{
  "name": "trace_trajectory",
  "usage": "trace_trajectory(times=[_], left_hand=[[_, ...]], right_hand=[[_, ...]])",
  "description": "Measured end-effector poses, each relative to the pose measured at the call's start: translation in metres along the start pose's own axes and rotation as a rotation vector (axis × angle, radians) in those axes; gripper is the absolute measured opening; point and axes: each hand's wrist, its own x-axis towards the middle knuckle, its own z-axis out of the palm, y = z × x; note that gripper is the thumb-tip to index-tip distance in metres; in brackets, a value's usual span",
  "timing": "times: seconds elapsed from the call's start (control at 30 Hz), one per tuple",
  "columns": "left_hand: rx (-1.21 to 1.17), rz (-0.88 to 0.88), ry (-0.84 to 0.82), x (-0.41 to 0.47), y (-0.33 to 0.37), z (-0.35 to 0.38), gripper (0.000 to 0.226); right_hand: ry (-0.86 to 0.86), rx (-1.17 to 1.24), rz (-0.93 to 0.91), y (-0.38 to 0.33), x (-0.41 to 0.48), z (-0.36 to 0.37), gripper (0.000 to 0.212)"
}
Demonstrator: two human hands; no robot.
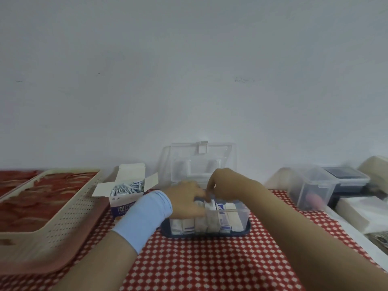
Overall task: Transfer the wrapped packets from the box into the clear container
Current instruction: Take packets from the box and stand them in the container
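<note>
The wrapped packets [210, 221] stand on edge in a tight row inside the clear container [243, 217], which sits on the red-and-white checked cloth [210, 265] right in front of the person, its hinged lid [201, 162] tipped back against the wall so the top is free to reach into. Standing them upright likely packs more into the row. More packets [128, 189] lie loose in the open cardboard box [126, 198] just to the left of the container, flaps spread, so the transfer looks partly done, not finished.

The left hand [184, 198], a pale blue band [144, 217] on its wrist, is laid over the left part of the row with fingers curled, seemingly steadying the packets. The right hand [224, 185] reaches down from above with fingers pinched narrow on the top edge of one packet [210, 203] mid-row; motion blur leaves it uncertain whether it grips or only presses.

A perforated beige tray [69, 213] sits farther left, and a lidded plastic tub [327, 185] to the right
</note>
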Motion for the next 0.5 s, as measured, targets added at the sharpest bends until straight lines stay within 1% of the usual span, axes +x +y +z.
trace_trajectory(times=[0.07, 0.13, 0.23, 0.3, 0.37, 0.43, 0.47, 0.5], left_hand=[[-0.103, 0.036, 0.136, -0.012, -0.006, -0.016, 0.042], [-0.215, 0.027, 0.294, -0.026, -0.017, -0.029, 0.032], [-0.302, -0.058, 0.52, -0.045, -0.049, -0.041, 0.025], [-0.289, -0.148, 0.6, -0.055, -0.074, -0.044, 0.021], [-0.254, -0.248, 0.628, -0.066, -0.1, -0.041, 0.019], [-0.195, -0.343, 0.583, -0.076, -0.123, -0.035, 0.02], [-0.167, -0.372, 0.533, -0.081, -0.13, -0.031, 0.029], [-0.142, -0.388, 0.478, -0.085, -0.136, -0.026, 0.042]], right_hand=[[0.062, 0.111, -0.023, 0.0, -0.005, -0.019, 0.02], [0.115, 0.204, -0.046, -0.004, -0.01, -0.035, 0.019], [0.2, 0.279, -0.099, -0.028, -0.015, -0.051, 0.022], [0.243, 0.312, -0.159, -0.05, -0.016, -0.052, 0.024], [0.249, 0.316, -0.22, -0.073, -0.015, -0.048, 0.024], [0.244, 0.287, -0.278, -0.097, -0.009, -0.039, 0.023], [0.242, 0.271, -0.298, -0.107, -0.005, -0.034, 0.023], [0.238, 0.259, -0.311, -0.117, -0.001, -0.029, 0.022]])
